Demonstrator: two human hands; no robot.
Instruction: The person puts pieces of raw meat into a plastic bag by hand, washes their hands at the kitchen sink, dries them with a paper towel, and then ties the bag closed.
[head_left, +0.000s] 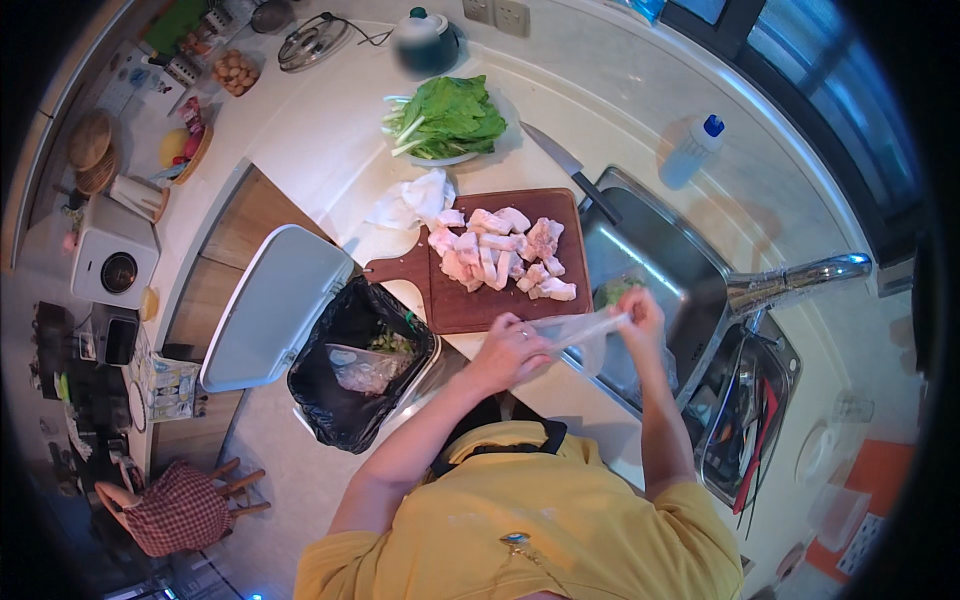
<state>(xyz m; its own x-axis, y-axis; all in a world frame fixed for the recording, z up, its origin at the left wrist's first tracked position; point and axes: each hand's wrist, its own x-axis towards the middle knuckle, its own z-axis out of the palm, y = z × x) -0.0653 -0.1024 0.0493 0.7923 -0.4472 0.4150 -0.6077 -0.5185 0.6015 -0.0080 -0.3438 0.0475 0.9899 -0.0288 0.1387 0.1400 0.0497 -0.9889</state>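
A clear plastic bag (574, 334) is stretched between my two hands, over the front edge of the sink. My left hand (511, 351) grips one end, just in front of a wooden cutting board (504, 321). The other end is pinched in the fingers of my right hand (643, 319), above the steel sink basin (675, 247). Chunks of raw, pale pink meat (491, 247) lie heaped on the board. Something green (616, 289) shows in the sink behind the bag, partly hidden. I cannot tell whether the bag holds anything.
A kitchen knife (559, 154) lies with its handle over the sink rim. Leafy greens (461, 116) fill a plate behind a crumpled white cloth (416, 199). Left of me stands a lidded bin (315, 397), lid raised. The faucet (795, 285) juts over the sink from the right.
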